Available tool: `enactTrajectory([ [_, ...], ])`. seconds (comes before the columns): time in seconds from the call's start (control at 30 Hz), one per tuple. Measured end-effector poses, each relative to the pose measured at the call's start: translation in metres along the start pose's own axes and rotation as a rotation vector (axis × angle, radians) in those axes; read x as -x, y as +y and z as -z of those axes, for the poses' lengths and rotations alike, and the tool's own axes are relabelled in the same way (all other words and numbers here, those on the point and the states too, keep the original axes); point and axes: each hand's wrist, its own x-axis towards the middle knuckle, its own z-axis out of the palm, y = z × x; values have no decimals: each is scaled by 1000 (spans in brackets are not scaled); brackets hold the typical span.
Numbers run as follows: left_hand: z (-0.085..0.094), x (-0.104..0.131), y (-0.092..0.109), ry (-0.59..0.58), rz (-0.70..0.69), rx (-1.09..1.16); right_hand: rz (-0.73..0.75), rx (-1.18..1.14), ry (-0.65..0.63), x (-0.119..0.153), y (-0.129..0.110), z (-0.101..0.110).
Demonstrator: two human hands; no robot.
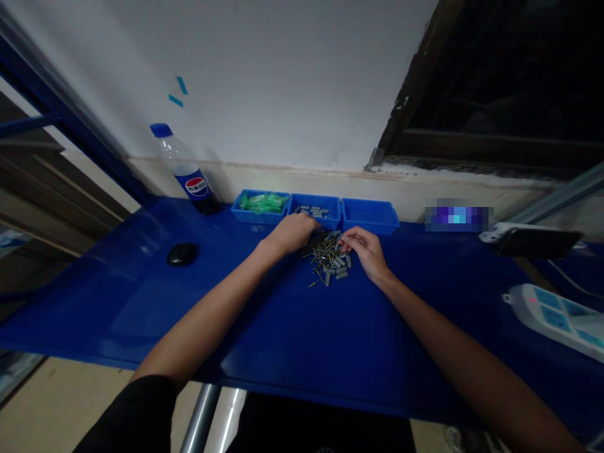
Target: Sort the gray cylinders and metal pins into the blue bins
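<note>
A small pile of screws (324, 250), mixed with short grey cylinders (341, 274), lies on the blue table. My left hand (295, 233) reaches to the pile's upper left edge, just in front of the middle blue bin (336, 216). Its fingers are bent and closed, and their tips are hidden. On the pile's right side is my right hand (365, 246), thumb and fingers drawn together among the pieces. What either hand holds, if anything, is too small to make out. Several grey cylinders (314, 210) lie inside the middle bin.
Left of the middle bin, a blue bin (257, 218) holds green plastic packets (264, 202); another blue bin (370, 218) stands right. A Pepsi bottle (192, 179) and black mouse (182, 254) are at left. A power strip (557, 314) and phone (540, 243) lie right.
</note>
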Motion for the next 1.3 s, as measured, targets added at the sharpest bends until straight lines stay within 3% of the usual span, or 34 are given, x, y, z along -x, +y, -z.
enactTrajectory([
  [0.17, -8, -3, 6, -14, 0, -89, 6, 10, -6, 0, 1, 0],
  [0.63, -10, 1, 6, -3, 178, -204, -9, -2, -7, -1, 5, 1],
  [0.83, -7, 2, 5, 60, 131, -153, -3, 3, -6, -1, 4, 1],
  [1.03, 6, 1, -2, 152, -10, 223, -8, 22, -13, 0, 2, 1],
  [1.3, -5, -6, -11, 283, 132, 732, -8, 28, -12, 0, 1, 0],
])
